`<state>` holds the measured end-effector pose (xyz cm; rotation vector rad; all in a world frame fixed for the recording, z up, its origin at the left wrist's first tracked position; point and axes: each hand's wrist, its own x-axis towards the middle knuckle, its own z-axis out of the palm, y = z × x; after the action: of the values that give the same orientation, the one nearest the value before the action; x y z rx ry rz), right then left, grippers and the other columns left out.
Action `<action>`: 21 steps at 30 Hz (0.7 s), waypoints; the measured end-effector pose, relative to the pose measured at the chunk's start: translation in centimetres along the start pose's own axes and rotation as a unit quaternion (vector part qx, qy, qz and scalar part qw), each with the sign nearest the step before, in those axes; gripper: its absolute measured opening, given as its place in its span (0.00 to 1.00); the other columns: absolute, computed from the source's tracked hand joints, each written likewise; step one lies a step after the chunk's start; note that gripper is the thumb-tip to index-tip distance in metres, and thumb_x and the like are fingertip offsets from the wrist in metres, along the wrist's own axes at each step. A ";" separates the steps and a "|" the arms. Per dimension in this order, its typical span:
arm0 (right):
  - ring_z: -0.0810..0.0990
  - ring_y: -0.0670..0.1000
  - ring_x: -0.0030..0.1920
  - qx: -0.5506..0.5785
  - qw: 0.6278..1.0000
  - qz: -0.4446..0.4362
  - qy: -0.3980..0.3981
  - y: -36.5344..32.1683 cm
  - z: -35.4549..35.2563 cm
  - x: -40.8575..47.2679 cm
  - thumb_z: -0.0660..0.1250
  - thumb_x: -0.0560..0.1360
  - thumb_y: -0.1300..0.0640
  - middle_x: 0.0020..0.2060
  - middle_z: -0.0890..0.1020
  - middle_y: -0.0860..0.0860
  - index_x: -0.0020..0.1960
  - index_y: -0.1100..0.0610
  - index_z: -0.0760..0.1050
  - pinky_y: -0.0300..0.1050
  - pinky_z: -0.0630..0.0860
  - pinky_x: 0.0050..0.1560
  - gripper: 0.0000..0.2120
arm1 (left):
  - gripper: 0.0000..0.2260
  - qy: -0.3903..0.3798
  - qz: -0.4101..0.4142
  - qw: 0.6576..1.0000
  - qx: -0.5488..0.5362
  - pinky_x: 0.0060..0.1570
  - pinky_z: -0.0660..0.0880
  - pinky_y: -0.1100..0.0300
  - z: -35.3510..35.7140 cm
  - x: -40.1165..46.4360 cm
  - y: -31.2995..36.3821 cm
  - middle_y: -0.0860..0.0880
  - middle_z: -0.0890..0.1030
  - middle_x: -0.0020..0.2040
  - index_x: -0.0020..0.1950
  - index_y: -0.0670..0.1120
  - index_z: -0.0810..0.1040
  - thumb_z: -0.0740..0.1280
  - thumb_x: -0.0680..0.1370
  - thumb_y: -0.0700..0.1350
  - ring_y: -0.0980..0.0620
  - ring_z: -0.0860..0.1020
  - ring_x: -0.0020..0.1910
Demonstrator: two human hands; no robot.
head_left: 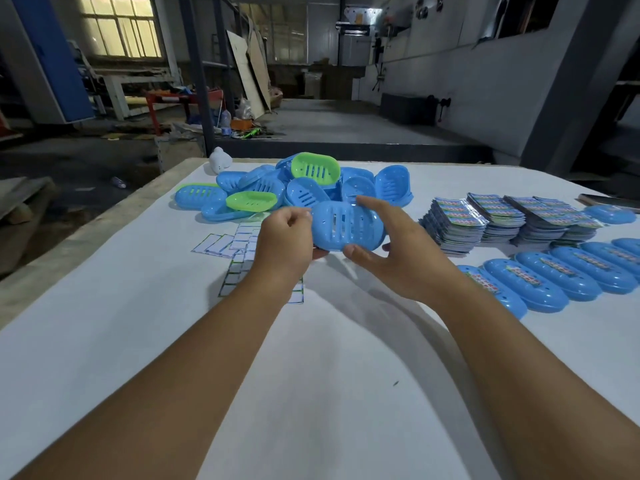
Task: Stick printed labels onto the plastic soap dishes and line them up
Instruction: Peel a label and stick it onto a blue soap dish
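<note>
Here the left hand (pixel 287 233) pinched one end of a blue soap dish (pixel 347 226), fingers curled, while the right hand (pixel 391 251) cradled the other end, fingers spread. It hung above the worktop (pixel 329 375), unlabelled; next, seemingly, a label from the right-hand stacks (pixel 485 220).

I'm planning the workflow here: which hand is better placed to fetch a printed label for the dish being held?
Right, probably. The label stacks lie on the right hand's side, and its fingers are spread loosely around the dish, while the left hand grips the dish's other end.
</note>
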<state>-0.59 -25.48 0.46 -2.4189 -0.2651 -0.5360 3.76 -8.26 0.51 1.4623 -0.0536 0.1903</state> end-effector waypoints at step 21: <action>0.75 0.51 0.65 -0.070 0.993 0.099 -0.001 1.8 -1.7 0.5 0.70 0.74 0.48 0.67 0.76 0.49 0.70 0.48 0.74 0.42 0.69 0.61 0.24 | 0.13 -0.206 0.206 0.805 0.516 0.61 0.72 0.49 -1.1 -1.1 -1.5 0.53 0.78 0.58 0.63 0.53 0.77 0.64 0.80 0.55 0.51 0.74 0.58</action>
<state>-0.08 -27.91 0.97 -2.5454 0.0134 -0.4758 2.82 -7.47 -1.27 2.5639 -0.7291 0.2699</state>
